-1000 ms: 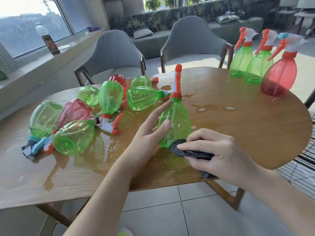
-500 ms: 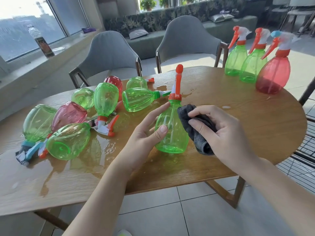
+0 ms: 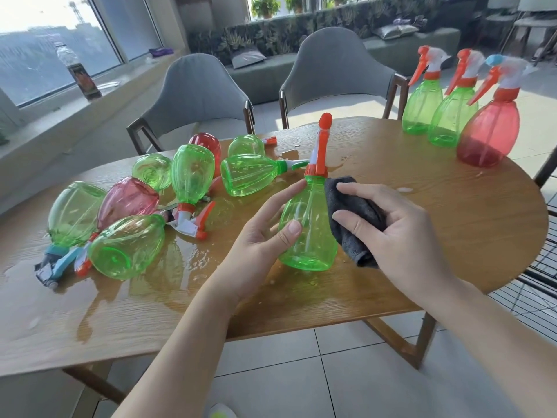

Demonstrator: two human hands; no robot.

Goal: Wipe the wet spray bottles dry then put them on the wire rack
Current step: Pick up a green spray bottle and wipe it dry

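Held bottle: a green spray bottle with an orange collar and nozzle stands upright near the middle of the tabletop, its base on the wood.
Left hand: the left hand grips the bottle from its 9 o'clock side, thumb across the belly, index finger reaching up to the collar; its fingers are curled round the bottle.
Right hand: the right hand holds a dark grey cloth, fingers curled round it, pressing it against the bottle's 3 o'clock side.
Wet pile: at 9 to 10 o'clock of the held bottle, green and pink spray bottles lie on their sides, touching one another, in a puddle.
Standing bottles: at 2 o'clock, by the tabletop's far edge, two green bottles and a red bottle stand upright, close together.
Wire rack: black wire rack shows at 3 o'clock, beyond the tabletop's edge.
Beyond: two grey chairs at 12 o'clock.
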